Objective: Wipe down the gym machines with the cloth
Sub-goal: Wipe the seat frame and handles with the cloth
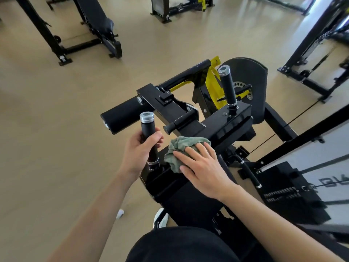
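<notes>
A black gym machine [226,121] with yellow parts fills the middle of the head view. Two upright black grips with silver caps stand on its frame. My left hand [140,151] grips the near handle [148,129], fingers wrapped round its shaft. The far handle [227,86] stands free. A crumpled green cloth [179,148] lies on the black top of the frame between the handles. My right hand [200,165] presses flat on the cloth with straight, spread fingers. A black foam roller pad [124,115] sticks out to the left.
A black bench machine [94,25] stands at the back left and another frame [181,6] at the back centre. A rack [311,53] and a mirrored panel [311,167] stand on the right. Beige floor [56,129] spreads to the left.
</notes>
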A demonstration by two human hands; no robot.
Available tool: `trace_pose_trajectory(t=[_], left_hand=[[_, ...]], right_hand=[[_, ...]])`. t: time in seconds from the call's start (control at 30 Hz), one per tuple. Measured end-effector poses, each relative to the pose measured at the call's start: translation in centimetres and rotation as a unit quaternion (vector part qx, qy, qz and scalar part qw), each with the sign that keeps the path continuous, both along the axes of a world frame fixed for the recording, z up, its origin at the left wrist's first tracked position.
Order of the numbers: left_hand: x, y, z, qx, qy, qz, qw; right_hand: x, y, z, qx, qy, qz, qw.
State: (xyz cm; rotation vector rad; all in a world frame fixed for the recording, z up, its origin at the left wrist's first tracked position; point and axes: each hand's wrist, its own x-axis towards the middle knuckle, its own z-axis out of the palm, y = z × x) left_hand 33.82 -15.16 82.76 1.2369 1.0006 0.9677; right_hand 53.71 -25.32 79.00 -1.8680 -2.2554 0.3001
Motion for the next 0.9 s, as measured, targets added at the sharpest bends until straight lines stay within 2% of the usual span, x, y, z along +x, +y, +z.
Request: trace_pose_trajectory(t=[0.1, 0.27, 0.4, 0.5, 0.63, 0.9], left_hand=[[0.9, 1.6, 1.7, 0.009, -0.012, -0.03, 0.999], [1.8, 1.7, 1.5, -0.009, -0.018, -0.006, 1.0], [2.0, 1.8, 1.2, 0.002, -0.028, 0.001, 1.0], [1.9, 1.9, 0.8, 0.005, -0.034, -0.005, 0.999], [1.8, 2.1, 0.5, 0.013, -0.046, -0.016, 0.999], [2.0, 1.9, 0.4, 0.023, -0.055, -0.006, 0.998]], right_hand=[[2.2, 0.2, 0.2, 0.01, 0.03, -0.016, 0.999], [7.0, 3.2, 0.2, 0.028, 0.086, -0.143, 0.985], [8.4, 6.5, 0.4, 0.016, 0.059, -0.223, 0.973], [6.2, 7.0, 0.0, -0.012, 0.034, -0.191, 0.981], [2.4, 4.8, 0.1, -0.001, 0.013, -0.14, 0.99], [-0.4, -0.2, 0.2, 0.016, 0.03, -0.021, 0.999]])
